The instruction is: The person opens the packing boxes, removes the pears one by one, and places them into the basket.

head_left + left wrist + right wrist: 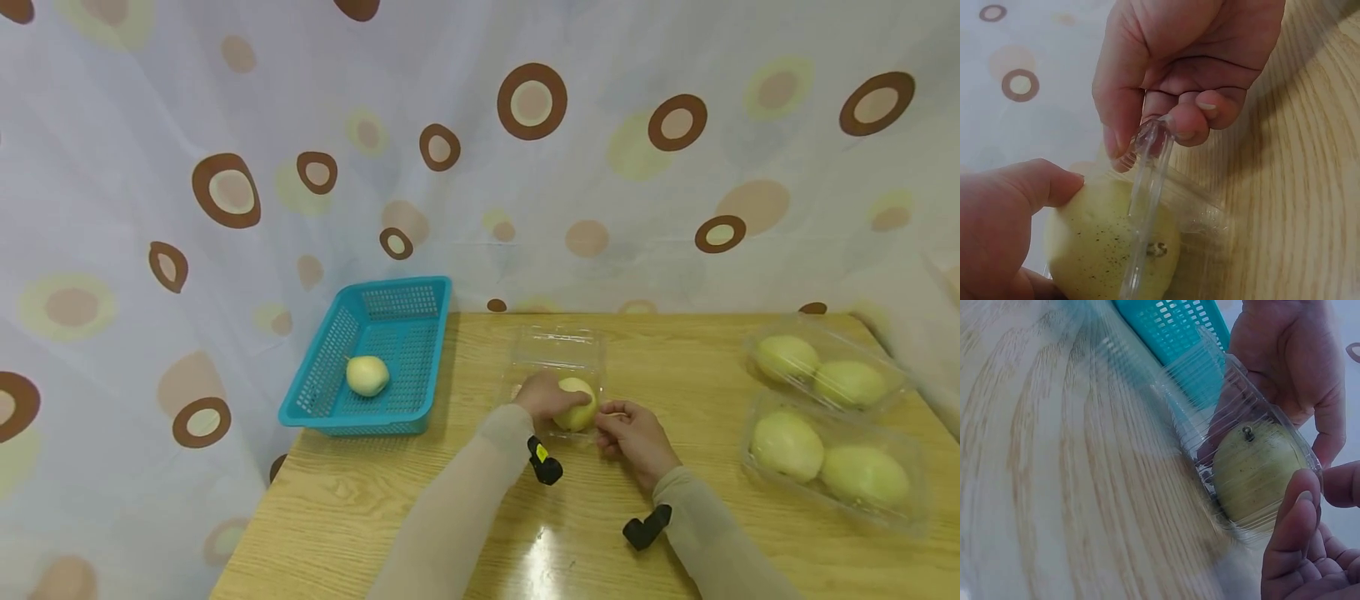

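A yellow-green pear (576,414) sits in a clear plastic clamshell box (557,348), whose lid is raised toward the wall. My left hand (546,395) grips the pear, with the thumb on its near side in the left wrist view and fingers down inside the box in the right wrist view. Dark specks dot the pear's skin (1097,244). At the box's right front corner, my right hand (637,440) pinches the plastic rim (1315,465) between thumb and fingers. The pear's stem end shows through the ribbed wall in the right wrist view.
On the left stands a blue mesh basket (397,337) holding one pear (367,377). Two clear boxes, a farther one (888,364) and a nearer one (917,487), each with two pears, lie at the right. A spotted curtain (585,183) hangs behind the wooden table (337,508).
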